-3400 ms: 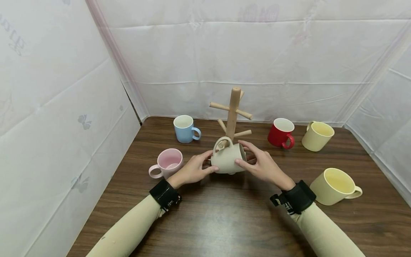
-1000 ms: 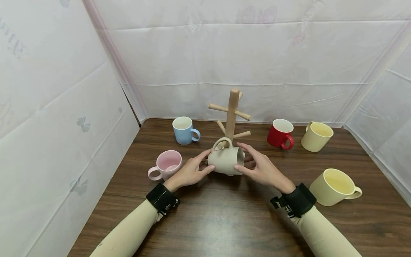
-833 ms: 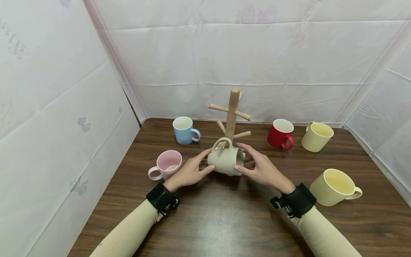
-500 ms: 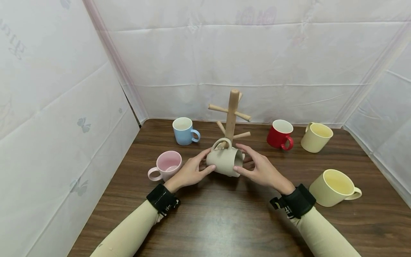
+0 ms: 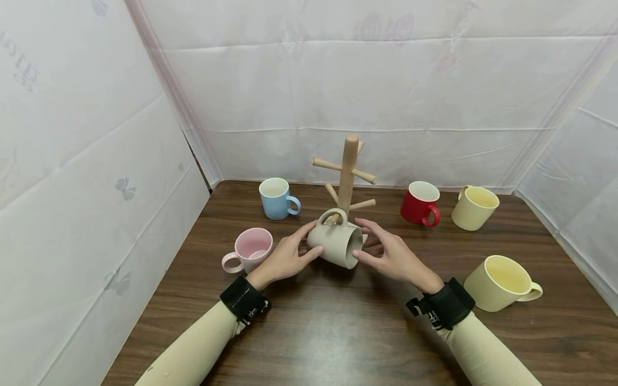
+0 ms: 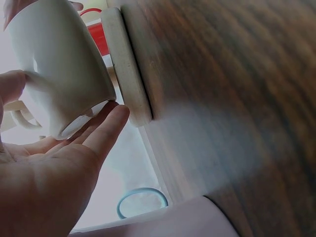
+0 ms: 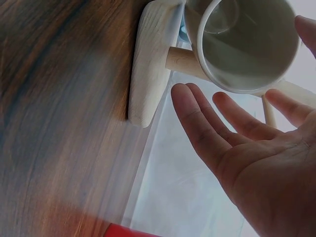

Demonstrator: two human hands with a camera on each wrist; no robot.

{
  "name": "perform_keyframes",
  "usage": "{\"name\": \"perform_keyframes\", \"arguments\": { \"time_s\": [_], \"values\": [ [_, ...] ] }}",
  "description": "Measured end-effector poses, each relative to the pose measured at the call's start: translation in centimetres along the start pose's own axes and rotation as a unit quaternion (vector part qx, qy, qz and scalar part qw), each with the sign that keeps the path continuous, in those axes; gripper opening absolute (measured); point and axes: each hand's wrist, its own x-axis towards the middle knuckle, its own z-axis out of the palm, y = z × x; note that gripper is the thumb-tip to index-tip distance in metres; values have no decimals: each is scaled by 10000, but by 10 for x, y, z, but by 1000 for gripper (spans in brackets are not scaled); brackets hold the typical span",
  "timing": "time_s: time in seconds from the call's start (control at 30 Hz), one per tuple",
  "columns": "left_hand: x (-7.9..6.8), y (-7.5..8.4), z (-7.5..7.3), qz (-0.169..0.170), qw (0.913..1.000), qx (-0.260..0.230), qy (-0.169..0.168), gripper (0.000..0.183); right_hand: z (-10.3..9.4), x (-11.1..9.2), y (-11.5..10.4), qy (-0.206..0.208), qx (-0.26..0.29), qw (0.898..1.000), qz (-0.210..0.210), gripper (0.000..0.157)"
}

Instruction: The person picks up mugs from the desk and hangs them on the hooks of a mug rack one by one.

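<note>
A beige mug [image 5: 333, 244] hangs on its side from a low front peg of a wooden mug tree [image 5: 348, 174], the peg passing through its handle. Its mouth faces right and toward me. My left hand [image 5: 285, 258] is at the mug's bottom end, thumb tip at the near side and fairly straight fingers along the base [image 6: 86, 118]. By the mouth is my right hand [image 5: 398, 257], fingers spread and loosely bent; in the right wrist view a gap shows between its fingertips and the rim [image 7: 205, 59]. The tree's wooden foot [image 7: 148, 69] stands on the table.
Upright mugs stand around: a pink one [image 5: 252, 249] beside my left wrist, a light blue one [image 5: 275, 202] behind it, a red one [image 5: 417, 206] at back right. Two yellow mugs [image 5: 475, 209] are farther right. White sheeting [image 5: 289, 96] encloses the table [image 5: 333, 332].
The beige mug has turned on the peg, its mouth swinging toward me and its body shifting slightly left. Both hands have hardly moved; the right fingers stand a little off the rim.
</note>
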Motion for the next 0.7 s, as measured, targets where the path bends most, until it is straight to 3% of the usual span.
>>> {"name": "perform_keyframes", "arguments": {
  "time_s": [0.17, 0.33, 0.7],
  "values": [
    [0, 1, 0, 45, 9998, 174, 100, 67, -2, -1, 0, 36, -23, 10000, -26, 66],
    [2, 8, 0, 246, 9964, 598, 541, 70, -9, 0, 1, 237, -31, 9997, -81, 62],
    [16, 47, -9, 856, 9784, 1210, 1440, 67, -21, 15, 7, 975, -279, 9944, -305, 61]
  ]
}}
